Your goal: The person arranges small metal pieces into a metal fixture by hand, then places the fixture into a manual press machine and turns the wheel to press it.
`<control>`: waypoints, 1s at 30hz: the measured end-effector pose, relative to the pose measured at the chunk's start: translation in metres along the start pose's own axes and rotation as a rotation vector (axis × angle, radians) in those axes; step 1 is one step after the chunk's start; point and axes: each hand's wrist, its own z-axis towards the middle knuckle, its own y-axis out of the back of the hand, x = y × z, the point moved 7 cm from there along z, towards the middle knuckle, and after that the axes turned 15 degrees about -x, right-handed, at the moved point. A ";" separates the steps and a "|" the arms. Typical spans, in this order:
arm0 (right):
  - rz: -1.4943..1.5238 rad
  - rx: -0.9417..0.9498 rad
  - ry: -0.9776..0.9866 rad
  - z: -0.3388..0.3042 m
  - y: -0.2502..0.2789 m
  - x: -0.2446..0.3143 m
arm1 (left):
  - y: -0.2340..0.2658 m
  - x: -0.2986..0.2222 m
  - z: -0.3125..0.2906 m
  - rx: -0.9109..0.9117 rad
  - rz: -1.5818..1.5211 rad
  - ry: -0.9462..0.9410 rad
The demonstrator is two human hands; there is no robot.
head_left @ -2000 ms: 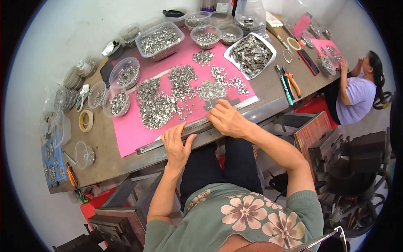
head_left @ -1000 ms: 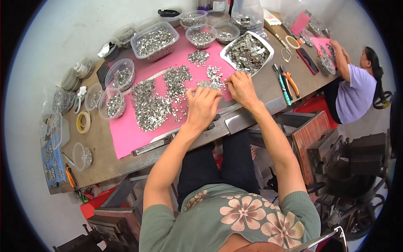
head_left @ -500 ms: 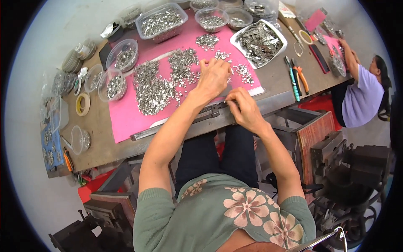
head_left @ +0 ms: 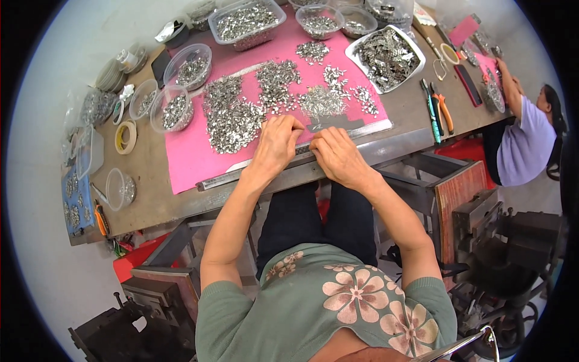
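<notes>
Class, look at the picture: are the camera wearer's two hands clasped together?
No, the left hand and the right hand are apart, with a gap between them along the metal bar.

Left hand beside right — fingers curled

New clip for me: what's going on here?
A person has the left hand and right hand close together at a long metal bar along the near edge of a workbench. Whether either pinches a small piece is hidden. Just beyond, heaps of small silvery pieces lie on a pink sheet. Another person is at the bench's right end.
</notes>
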 end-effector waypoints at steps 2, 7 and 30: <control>-0.026 0.015 0.023 0.001 -0.001 0.001 | -0.001 0.002 -0.003 0.007 0.003 0.019; -0.022 0.004 0.006 -0.004 0.004 -0.005 | 0.002 0.000 -0.005 -0.003 0.093 -0.042; -0.285 -0.283 -0.404 -0.031 0.069 -0.107 | 0.012 0.002 -0.005 -0.044 0.198 0.032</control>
